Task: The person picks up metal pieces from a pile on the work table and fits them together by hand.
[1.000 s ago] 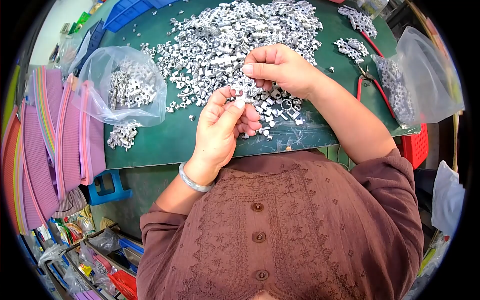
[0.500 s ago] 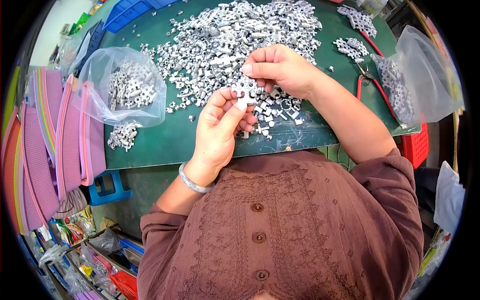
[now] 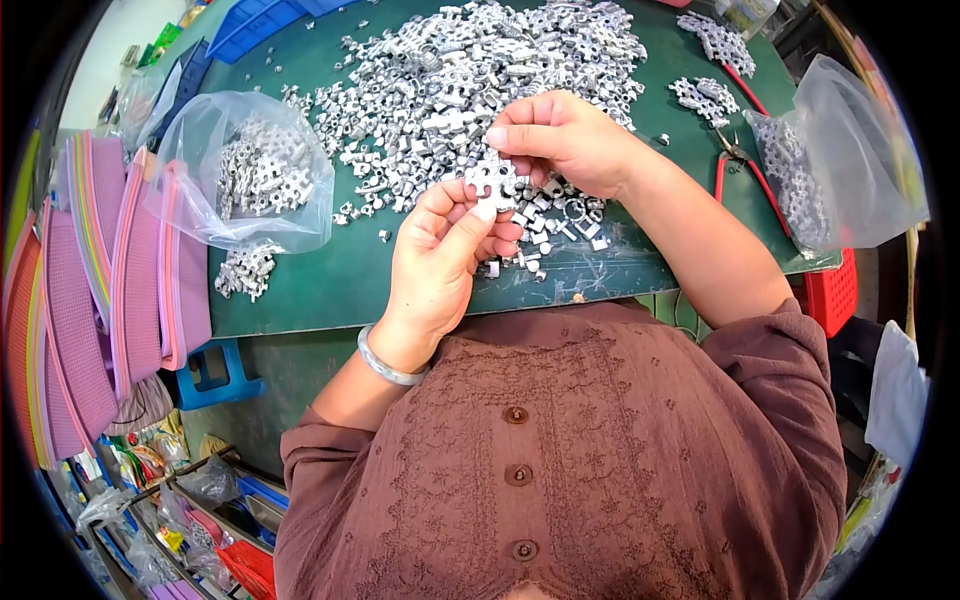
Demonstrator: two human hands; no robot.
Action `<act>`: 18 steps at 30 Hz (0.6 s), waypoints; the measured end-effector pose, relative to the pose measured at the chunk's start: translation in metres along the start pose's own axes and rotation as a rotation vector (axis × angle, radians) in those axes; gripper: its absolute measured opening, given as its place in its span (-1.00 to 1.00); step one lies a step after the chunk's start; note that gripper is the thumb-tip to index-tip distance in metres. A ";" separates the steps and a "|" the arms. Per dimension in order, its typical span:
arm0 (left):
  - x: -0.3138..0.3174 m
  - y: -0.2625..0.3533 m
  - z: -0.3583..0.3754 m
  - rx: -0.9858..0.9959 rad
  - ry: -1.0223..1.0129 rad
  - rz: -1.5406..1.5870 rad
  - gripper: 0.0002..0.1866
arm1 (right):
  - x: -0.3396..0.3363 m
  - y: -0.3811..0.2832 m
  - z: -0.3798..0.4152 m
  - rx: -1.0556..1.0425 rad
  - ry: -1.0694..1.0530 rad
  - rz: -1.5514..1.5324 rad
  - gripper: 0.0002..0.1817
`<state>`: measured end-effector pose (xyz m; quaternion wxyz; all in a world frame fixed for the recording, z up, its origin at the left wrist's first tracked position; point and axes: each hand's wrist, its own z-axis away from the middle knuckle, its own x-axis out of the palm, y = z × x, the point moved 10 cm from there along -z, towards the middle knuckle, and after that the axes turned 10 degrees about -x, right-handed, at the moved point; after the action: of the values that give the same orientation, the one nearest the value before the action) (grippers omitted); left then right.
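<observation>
Two bare hands meet at a silvery openwork piece [image 3: 491, 182], center of the frame, above the green table [image 3: 320, 290].
The left hand [image 3: 438, 245] pinches the piece's lower edge between thumb and fingers, other fingers curled behind; the right hand [image 3: 570, 145] is partly closed at its upper edge, thumb and forefinger nearly together, though whether they grip anything cannot be told. The pile of silvery parts [image 3: 480, 70] spreads behind; red-handled pliers [image 3: 737, 154] lie at upper right.
</observation>
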<state>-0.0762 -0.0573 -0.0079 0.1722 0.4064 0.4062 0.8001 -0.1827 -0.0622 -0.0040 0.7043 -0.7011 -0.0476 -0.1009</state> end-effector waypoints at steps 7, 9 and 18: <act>-0.001 0.000 0.000 -0.001 0.002 -0.001 -0.91 | 0.001 -0.001 0.001 -0.006 -0.013 0.022 -0.81; -0.001 0.000 0.000 0.003 0.008 -0.004 -0.92 | 0.002 -0.003 0.001 -0.012 -0.019 0.025 -0.80; -0.004 0.002 0.000 0.054 0.017 -0.046 -0.90 | 0.004 -0.006 0.000 -0.052 -0.055 0.043 -0.82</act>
<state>-0.0739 -0.0608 -0.0081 0.1759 0.3946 0.4382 0.7882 -0.1800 -0.0620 0.0031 0.6863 -0.7225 -0.0494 -0.0676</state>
